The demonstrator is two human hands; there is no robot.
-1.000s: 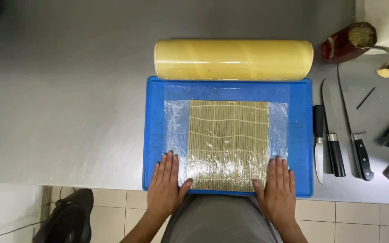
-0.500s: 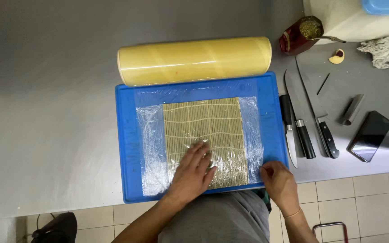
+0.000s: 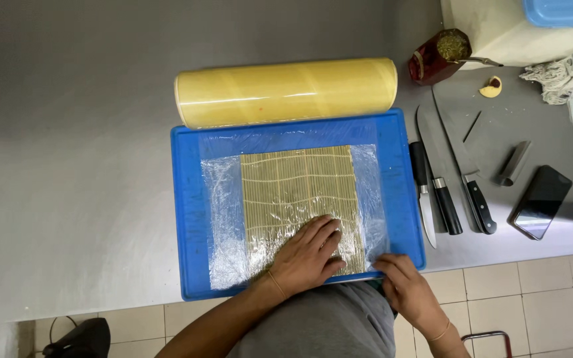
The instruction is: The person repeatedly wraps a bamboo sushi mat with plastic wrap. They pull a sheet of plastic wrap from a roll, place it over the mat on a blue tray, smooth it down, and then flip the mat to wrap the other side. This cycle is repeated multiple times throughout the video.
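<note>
From the head camera I see my left hand [image 3: 306, 255] has slid off the board's near edge onto the bamboo mat [image 3: 298, 199], lying flat and open at the mat's 6 o'clock, pressing the cling film [image 3: 223, 219] down. My right hand [image 3: 407, 292] has dropped to the 5 o'clock corner of the blue cutting board [image 3: 187, 199], fingers curled on the film's edge; smoothing looks underway. The film roll [image 3: 286, 91] lies at 12 o'clock, knives [image 3: 445, 192] at 3 o'clock, a phone [image 3: 542, 202] beyond.
</note>
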